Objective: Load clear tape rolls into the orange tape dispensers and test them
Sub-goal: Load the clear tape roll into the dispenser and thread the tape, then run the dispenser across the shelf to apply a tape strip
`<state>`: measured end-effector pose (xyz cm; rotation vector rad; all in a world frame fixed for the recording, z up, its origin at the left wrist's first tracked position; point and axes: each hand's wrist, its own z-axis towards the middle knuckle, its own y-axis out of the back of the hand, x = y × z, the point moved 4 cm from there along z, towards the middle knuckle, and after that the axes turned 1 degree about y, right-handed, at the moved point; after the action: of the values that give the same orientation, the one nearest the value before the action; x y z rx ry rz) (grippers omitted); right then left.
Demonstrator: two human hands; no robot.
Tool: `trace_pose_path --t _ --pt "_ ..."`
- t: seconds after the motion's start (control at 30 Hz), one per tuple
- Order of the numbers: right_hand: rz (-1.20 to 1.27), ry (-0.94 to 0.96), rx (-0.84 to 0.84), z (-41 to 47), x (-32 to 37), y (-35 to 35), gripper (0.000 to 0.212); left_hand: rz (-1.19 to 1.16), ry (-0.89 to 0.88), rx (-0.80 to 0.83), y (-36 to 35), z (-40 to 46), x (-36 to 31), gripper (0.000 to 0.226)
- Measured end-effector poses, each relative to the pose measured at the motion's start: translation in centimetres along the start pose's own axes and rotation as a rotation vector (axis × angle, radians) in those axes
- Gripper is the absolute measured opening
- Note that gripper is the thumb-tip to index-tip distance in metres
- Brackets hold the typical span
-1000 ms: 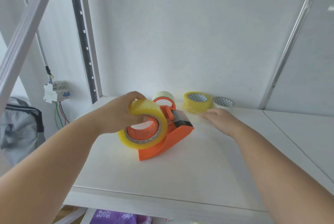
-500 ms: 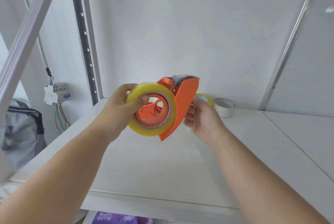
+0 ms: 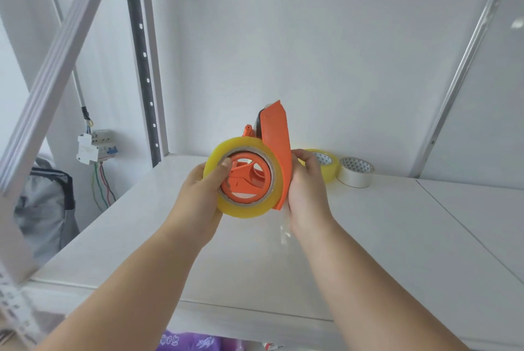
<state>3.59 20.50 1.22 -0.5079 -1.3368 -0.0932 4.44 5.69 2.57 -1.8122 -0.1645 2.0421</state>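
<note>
Roll seated on dispenser hub, L hand gripping roll, R hand gripping dispenser. Threading + test pull left; 2 spare rolls far right.

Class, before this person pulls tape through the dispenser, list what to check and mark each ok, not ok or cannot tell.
1. Tape roll sits round the orange hub: ok.
2. Left hand grips the roll: ok.
3. Right hand holds the orange dispenser: ok.
4. Loose tape end found: cannot tell.
5. Tape threaded to the cutter: cannot tell.
6. Spare rolls out of the way on the shelf: ok.
</note>
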Motion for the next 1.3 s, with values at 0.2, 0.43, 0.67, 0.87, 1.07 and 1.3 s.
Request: trace_pose_path --t 0.2,0.43,0.67,0.87,1.07,1.3 --pt "-0.029 0.110 0.215 -1.5 -0.2 -0.6 0.038 -0.157 0.096 -0.030 0.5 -0.4 0.4 0.024" --pt "-0.163 0.109 0.364 -3.1 -1.8 -2.1 0.066 -0.176 0.121 -0.017 0.8 -1.0 -0.1 0.030" --pt "-0.282 0.156 0.280 -3.0 -2.4 -2.7 0.078 -0.070 0.190 0.019 2.8 -0.4 0.8 0.027" --pt "-0.480 0.169 0.332 -1.9 -1.4 -3.1 0.080 0.300 0.248 0.015 6.3 0.9 2.1 0.031" --pt "-0.739 0.259 0.359 -2.1 0.6 -2.8 0.077 0.617 0.239 -0.061 8.7 1.1 1.8 0.080" --pt "-1.191 0.343 0.492 -1.9 2.6 -2.9 0.077 1.310 -0.535 -0.015 7.2 0.6 -2.9 0.095"
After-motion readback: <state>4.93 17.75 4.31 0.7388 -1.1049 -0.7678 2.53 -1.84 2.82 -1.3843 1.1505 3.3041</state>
